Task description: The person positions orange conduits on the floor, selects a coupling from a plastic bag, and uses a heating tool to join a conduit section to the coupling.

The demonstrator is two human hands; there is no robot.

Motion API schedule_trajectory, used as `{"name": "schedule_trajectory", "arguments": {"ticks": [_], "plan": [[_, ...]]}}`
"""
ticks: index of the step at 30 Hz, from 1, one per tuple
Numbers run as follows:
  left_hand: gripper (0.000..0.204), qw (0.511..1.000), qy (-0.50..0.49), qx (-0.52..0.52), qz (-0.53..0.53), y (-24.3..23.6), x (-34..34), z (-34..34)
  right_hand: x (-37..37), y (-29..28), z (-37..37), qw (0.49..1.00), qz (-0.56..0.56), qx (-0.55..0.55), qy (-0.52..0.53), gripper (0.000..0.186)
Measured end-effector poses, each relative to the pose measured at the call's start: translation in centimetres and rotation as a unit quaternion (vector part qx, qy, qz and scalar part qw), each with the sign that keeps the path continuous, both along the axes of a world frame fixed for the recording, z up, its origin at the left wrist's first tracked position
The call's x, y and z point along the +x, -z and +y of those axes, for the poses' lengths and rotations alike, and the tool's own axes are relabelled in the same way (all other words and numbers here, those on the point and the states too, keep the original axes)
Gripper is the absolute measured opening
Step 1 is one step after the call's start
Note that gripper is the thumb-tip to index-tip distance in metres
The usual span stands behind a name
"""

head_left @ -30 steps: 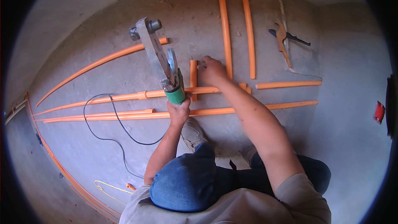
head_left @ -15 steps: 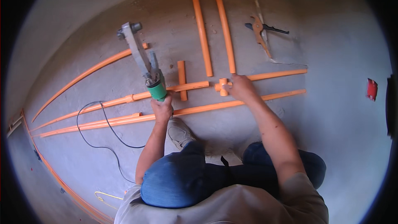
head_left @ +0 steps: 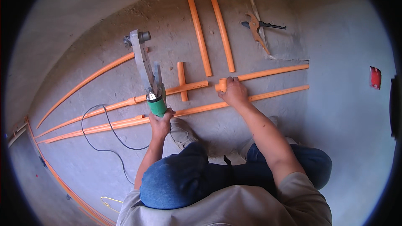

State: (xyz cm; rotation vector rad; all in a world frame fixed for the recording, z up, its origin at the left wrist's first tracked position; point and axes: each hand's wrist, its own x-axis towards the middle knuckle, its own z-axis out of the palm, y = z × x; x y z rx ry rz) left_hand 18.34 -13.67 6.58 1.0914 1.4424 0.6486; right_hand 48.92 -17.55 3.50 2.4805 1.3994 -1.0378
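My left hand [head_left: 161, 123] is closed round the green grip of a pipe fusion welder [head_left: 156, 108]. The welder's long grey heating plate points away from me, with dark round sockets [head_left: 144, 36] at its far end. My right hand [head_left: 234, 93] is wrapped over an orange cross-shaped pipe fitting [head_left: 222, 84], partly hidden by the fingers. From that hand an orange pipe [head_left: 276, 73] runs right to the wall; whether it sits in the fitting is hidden. Left of the fitting, a small gap away, ends another orange pipe [head_left: 201, 85], resting across a short orange pipe piece [head_left: 181, 71].
Two orange pipes [head_left: 197, 31] come from the far wall and stop short of the fitting. Orange-and-black pipe cutters [head_left: 254, 26] lie far right. A long near pipe [head_left: 201, 109] passes before my feet. A dark cable [head_left: 90, 143] loops at left. The right wall holds a red box [head_left: 375, 78].
My right hand has shifted slightly left and nearer, and now wraps over the fitting, covering more of it. The welder stays in my left hand, slightly lower. The whole view has shifted a little.
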Motion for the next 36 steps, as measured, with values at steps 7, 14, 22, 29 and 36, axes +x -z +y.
{"name": "schedule_trajectory", "arguments": {"ticks": [7, 14, 22, 29, 36], "plan": [[0.013, 0.993, 0.073, -0.091, -0.021, -5.7, 0.4, 0.5, 3.0, -1.3, 1.6, 0.982, 0.155, 0.031, 0.104, 0.073], [0.018, 0.969, 0.140, -0.197, -0.045, -9.6, -0.4, 1.8, 8.6, -4.7, 6.5, 0.887, 0.363, 0.025, 0.285, 0.059], [0.031, 0.926, 0.251, -0.282, 0.002, -15.5, 2.4, 1.6, 16.1, -11.3, 12.7, 0.838, 0.481, 0.095, 0.241, 0.037], [0.031, 0.907, 0.219, -0.360, 0.022, -19.3, 6.1, -0.2, 12.5, -19.4, 11.7, 0.862, 0.427, 0.119, 0.245, 0.040], [0.023, 0.869, 0.185, -0.459, 0.002, -19.9, 9.4, -6.2, 11.3, -17.9, 10.1, 0.831, 0.435, 0.119, 0.326, 0.047]]}}
